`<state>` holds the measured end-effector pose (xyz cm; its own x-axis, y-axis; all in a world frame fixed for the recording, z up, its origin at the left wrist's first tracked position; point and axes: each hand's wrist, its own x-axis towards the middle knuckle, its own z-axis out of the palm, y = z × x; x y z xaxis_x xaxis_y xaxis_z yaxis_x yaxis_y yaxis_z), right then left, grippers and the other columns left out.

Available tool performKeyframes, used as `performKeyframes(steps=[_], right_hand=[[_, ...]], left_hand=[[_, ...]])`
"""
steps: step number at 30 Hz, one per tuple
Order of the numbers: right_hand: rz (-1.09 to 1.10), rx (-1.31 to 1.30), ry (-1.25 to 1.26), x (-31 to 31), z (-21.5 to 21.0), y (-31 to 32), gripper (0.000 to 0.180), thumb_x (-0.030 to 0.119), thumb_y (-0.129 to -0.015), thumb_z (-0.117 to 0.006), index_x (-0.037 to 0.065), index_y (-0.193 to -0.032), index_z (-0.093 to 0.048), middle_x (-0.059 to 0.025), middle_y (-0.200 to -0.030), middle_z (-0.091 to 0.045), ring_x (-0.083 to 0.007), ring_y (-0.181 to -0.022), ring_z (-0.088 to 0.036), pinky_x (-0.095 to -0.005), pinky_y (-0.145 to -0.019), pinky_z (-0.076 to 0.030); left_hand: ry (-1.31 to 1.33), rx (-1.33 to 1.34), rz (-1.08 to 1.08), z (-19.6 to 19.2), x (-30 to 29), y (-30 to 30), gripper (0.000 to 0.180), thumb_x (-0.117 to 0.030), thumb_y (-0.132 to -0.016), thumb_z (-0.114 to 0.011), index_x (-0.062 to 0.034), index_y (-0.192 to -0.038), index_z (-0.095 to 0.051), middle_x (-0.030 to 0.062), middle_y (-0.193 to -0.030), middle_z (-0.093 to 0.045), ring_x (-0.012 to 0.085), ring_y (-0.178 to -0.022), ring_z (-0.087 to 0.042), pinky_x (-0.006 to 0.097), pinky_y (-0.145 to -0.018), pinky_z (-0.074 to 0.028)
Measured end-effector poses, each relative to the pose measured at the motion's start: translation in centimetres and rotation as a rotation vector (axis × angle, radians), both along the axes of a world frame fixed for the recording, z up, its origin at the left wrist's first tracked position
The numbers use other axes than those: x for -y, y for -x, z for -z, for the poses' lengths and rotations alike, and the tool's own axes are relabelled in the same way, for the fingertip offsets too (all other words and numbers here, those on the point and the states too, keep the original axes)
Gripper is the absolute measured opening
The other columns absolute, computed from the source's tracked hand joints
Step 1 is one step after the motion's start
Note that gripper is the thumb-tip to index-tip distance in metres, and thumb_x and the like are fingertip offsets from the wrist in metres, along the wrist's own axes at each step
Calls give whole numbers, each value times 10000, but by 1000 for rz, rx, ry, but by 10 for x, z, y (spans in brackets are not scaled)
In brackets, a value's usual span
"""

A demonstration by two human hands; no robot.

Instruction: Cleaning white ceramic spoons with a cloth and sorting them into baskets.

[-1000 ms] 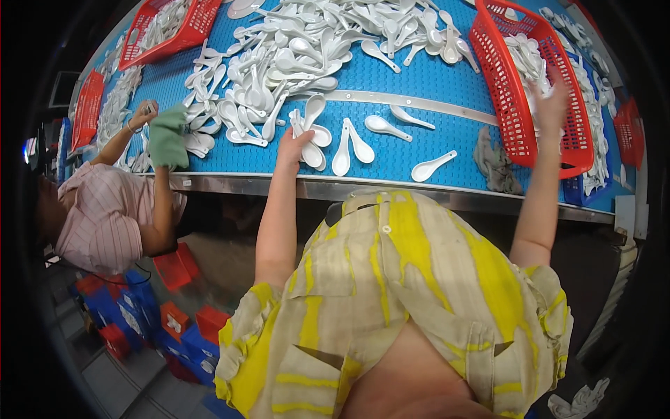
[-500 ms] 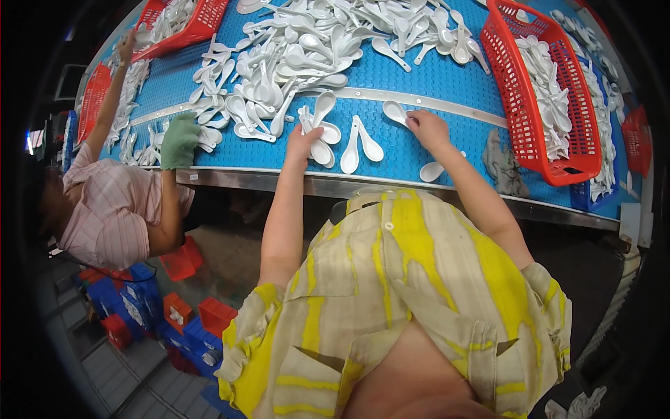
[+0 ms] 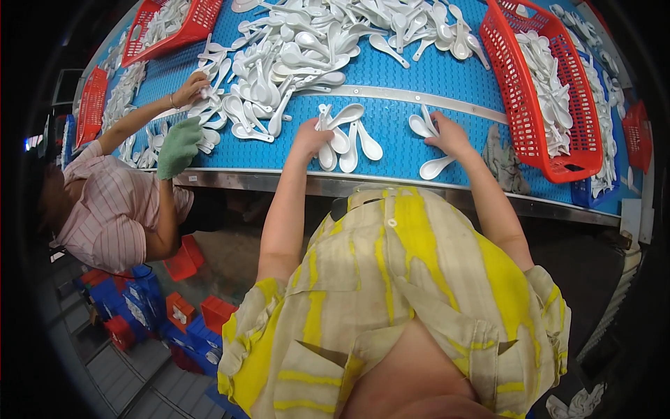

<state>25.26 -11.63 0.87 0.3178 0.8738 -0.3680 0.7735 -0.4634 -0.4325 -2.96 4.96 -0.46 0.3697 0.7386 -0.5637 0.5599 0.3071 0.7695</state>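
My left hand [image 3: 311, 137] rests on a small cluster of white ceramic spoons [image 3: 347, 136] near the front edge of the blue conveyor belt [image 3: 391, 122], fingers curled over one spoon. My right hand [image 3: 450, 135] is closed on white spoons [image 3: 422, 126] a little to the right; another loose spoon [image 3: 436, 167] lies just below it. A big heap of white spoons [image 3: 307, 42] covers the belt further back.
A red basket [image 3: 541, 91] holding spoons stands at the right. More red baskets [image 3: 171, 28] sit at the far left. A co-worker in a striped shirt [image 3: 115, 209] at my left, one hand in a green glove [image 3: 179, 144], handles spoons. Blue and red crates [image 3: 153, 314] are on the floor.
My right hand came down from the red basket to the spoons on the belt and closed on some. My left hand stayed on its cluster. The co-worker's arm shifted along the belt.
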Motion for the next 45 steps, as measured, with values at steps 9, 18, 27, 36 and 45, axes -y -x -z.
performKeyframes(steps=[9,18,27,36,45], right_hand=[[-9,-508,-214,-27,35,78,451,351,-761,-607,25,-1052,-496,-183,-998,-549,-312,-879,-565,-359,-753,-454],[72,-335,-242,-47,41,89,684,442,-718,-649,-8,-1163,-392,-155,-974,-558,-249,-881,-569,-335,-751,-455],[549,-1278,-232,-48,35,73,604,431,-782,-577,70,-1220,-370,-93,-1052,-558,-205,-927,-559,-300,-752,-461],[701,-2021,-304,-37,45,54,388,317,-810,-530,83,-1117,-490,-92,-1031,-573,-209,-903,-579,-353,-763,-492],[340,-2054,-722,22,-104,-94,535,377,-784,-570,56,-1184,-421,-204,-1120,-506,-304,-973,-538,-439,-827,-470]], left_hand=[[-112,63,269,28,23,-40,487,-162,-643,-695,26,-1059,-528,133,-933,-597,184,-802,-572,293,-686,-468],[502,568,-331,8,43,-82,547,-503,-783,-549,-16,-1029,-530,105,-930,-589,254,-813,-585,363,-690,-485],[534,630,-306,-16,64,-132,849,-710,-730,-402,-37,-1246,-359,154,-1180,-434,270,-1100,-422,414,-907,-348],[466,590,-30,-103,78,-130,663,-390,-781,-587,-99,-1311,-314,88,-1296,-369,237,-1197,-332,406,-977,-279],[93,434,-266,-50,26,-12,321,-262,-810,-573,-80,-1069,-523,34,-1022,-577,151,-907,-556,283,-724,-432]])
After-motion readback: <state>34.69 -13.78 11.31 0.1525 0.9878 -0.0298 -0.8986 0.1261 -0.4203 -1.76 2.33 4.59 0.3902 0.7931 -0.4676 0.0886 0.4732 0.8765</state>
